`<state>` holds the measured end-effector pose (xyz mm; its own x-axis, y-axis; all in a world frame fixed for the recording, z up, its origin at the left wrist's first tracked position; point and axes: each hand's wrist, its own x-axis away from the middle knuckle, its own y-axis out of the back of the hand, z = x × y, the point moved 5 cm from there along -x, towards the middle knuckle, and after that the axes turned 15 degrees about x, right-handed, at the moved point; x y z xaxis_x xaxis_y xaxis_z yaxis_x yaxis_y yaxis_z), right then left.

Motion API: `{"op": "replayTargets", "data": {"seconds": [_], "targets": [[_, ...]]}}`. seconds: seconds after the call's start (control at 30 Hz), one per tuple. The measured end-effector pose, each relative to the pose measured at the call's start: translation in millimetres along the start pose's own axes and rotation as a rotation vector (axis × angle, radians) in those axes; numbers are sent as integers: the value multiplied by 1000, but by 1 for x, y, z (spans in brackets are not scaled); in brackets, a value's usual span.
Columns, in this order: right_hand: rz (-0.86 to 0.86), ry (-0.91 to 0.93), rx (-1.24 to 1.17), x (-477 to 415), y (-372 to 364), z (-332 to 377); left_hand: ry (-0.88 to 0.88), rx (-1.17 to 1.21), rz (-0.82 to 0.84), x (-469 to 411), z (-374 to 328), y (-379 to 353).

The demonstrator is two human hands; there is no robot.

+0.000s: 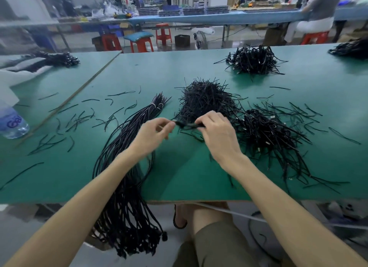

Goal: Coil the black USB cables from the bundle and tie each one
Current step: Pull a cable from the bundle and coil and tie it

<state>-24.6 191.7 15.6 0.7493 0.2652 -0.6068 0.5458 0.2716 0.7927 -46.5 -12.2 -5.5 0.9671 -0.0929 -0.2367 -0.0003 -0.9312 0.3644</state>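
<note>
Both hands up over the green counter (179, 179): the right hand (217, 133) grips a small coiled black cable (188, 125), the left hand (153, 133) pinches its other end. The long cable bundle (129, 147) drapes off the near edge at left; tied coils (266, 135) are piled right, and a heap of black ties (203, 99) sits just behind.

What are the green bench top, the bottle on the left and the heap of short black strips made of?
Bench top: matte green sheet, maybe rubber or laminate, over board; a brown edge shows in front. Bottle: clear plastic, see-through. Short black strips: probably plastic-coated wire ties; they hold stiff kinks.
</note>
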Motion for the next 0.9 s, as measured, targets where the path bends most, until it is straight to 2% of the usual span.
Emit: {"op": "replayTargets", "data": {"seconds": [0.1,0.17,0.23,0.4,0.57,0.8,0.9], "targets": [[-43,-98,70,-7,17,-28,-26,-543,-154,-2,3,33],[-53,-186,98,-10,26,-50,73,-846,-192,-1,12,46],[-21,-293,144,-11,31,-76,215,-986,-186,1,21,51],[196,-531,233,1,26,-115,297,-1025,-191,1,29,44],[169,-559,224,-2,25,-116,328,-1006,-150,-10,23,54],[104,-350,141,-14,25,-73,346,-972,-152,-8,13,58],[152,-251,58,-11,14,-43,274,-953,-210,-11,0,57]]}}
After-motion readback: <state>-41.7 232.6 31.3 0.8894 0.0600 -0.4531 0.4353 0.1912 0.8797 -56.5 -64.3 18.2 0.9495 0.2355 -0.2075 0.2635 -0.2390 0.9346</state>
